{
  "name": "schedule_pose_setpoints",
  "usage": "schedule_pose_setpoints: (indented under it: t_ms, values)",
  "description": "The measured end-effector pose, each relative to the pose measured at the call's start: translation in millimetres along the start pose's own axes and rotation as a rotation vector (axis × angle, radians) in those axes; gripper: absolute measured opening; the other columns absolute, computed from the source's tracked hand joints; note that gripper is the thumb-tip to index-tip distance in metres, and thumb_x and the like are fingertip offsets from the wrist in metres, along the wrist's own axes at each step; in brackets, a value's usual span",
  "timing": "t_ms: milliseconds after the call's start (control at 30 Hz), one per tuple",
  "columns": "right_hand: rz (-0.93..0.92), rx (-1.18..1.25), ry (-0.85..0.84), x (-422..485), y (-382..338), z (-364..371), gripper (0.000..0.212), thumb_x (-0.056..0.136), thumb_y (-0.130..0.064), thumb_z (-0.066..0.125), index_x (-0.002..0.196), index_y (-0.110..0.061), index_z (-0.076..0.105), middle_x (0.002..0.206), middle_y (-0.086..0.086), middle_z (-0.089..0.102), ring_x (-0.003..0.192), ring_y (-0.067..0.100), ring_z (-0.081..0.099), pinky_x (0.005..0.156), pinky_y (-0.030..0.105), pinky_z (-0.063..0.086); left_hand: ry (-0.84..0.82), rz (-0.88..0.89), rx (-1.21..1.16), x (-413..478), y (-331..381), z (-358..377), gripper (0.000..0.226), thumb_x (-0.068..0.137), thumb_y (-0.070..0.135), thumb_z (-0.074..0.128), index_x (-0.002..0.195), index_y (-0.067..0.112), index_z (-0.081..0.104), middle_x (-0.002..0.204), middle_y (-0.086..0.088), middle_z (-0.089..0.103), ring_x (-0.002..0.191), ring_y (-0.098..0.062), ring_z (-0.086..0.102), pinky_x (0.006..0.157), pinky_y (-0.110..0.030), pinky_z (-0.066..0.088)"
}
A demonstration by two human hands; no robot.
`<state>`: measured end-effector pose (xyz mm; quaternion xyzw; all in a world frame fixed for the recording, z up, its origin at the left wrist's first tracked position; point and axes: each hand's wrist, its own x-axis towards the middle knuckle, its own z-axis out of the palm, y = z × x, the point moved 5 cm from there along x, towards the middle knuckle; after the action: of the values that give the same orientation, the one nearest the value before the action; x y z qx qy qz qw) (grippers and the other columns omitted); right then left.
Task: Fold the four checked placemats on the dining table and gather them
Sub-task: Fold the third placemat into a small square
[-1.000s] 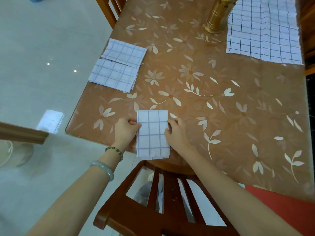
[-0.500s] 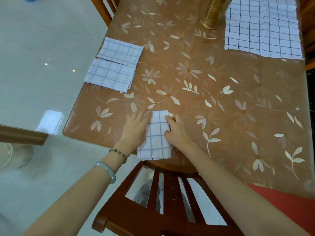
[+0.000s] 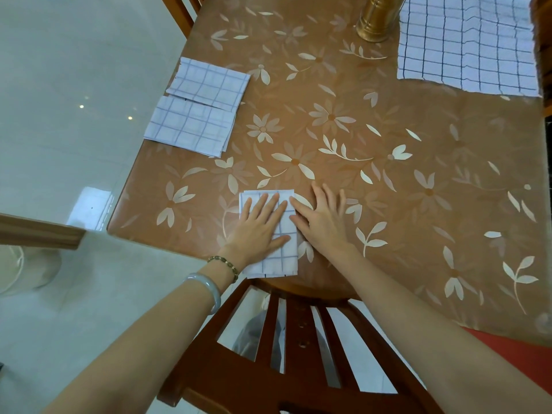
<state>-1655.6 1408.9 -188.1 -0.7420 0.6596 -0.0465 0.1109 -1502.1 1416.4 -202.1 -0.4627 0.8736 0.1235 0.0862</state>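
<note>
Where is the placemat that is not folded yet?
In the head view, the unfolded placemat lies at the far right corner of the table, just right of the brass vessel.

One folded placemat (image 3: 283, 259), white with thin blue checks, lies flat at the table (image 3: 388, 180) near edge under my left hand (image 3: 260, 225). By the left edge, the second folded placemat (image 3: 209, 83) overlaps the third folded placemat (image 3: 188, 127). The open placemat (image 3: 469, 46) lies spread at the far right.
</note>
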Motion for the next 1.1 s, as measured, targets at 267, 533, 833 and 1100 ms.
schedule_pose_setpoints:
  t_ms: [267, 533, 833, 1100]
  values:
    - [-0.183, -0.064, -0.144, -65.1, 4.0, 18.7, 0.069, 0.084, -0.075, 0.024, 0.143, -0.041, 0.031, 0.157, 0.016, 0.016, 0.144, 0.035, 0.007, 0.112, 0.058, 0.001, -0.209, 0.015, -0.004, 4.5, -6.4, 1.1, 0.133, 0.051, 0.096, 0.035, 0.148, 0.026, -0.024, 0.157, -0.004, -0.028, 0.144, -0.027, -0.026, 0.114, -0.058, -0.014]
    - [-0.185, -0.05, -0.154, -87.6, -6.2, 13.6, 0.06, 0.09, -0.067, 0.025, 0.139, -0.037, 0.042, 0.153, 0.019, 0.027, 0.141, 0.04, 0.022, 0.111, 0.057, 0.003, 0.002, -0.019, -0.193, 23.5, -26.9, -37.9, 0.066, 0.085, 0.052, 0.06, 0.141, 0.021, 0.041, 0.149, -0.004, 0.035, 0.136, -0.027, 0.035, 0.11, -0.044, 0.026]
    - [-0.033, 0.249, -0.265, -78.3, -7.8, 1.9, 0.041, 0.095, -0.038, 0.038, 0.133, -0.035, 0.052, 0.158, 0.01, 0.013, 0.146, 0.028, 0.002, 0.117, 0.05, 0.005, -0.219, -0.286, -0.334, 45.1, -47.5, -43.7, 0.043, 0.08, 0.039, 0.073, 0.106, 0.009, 0.056, 0.1, -0.008, 0.063, 0.094, -0.028, 0.058, 0.075, -0.037, 0.044]
    - [0.329, 1.207, -0.317, -38.4, -11.2, -48.2, 0.079, 0.071, -0.012, 0.079, 0.136, -0.024, 0.036, 0.122, 0.0, 0.055, 0.107, 0.013, 0.058, 0.081, 0.021, 0.048, -0.129, -0.197, -0.726, -6.7, -17.5, -90.5, 0.021, 0.078, 0.026, 0.078, 0.072, 0.02, 0.059, 0.069, 0.006, 0.058, 0.063, -0.009, 0.052, 0.053, -0.014, 0.036]
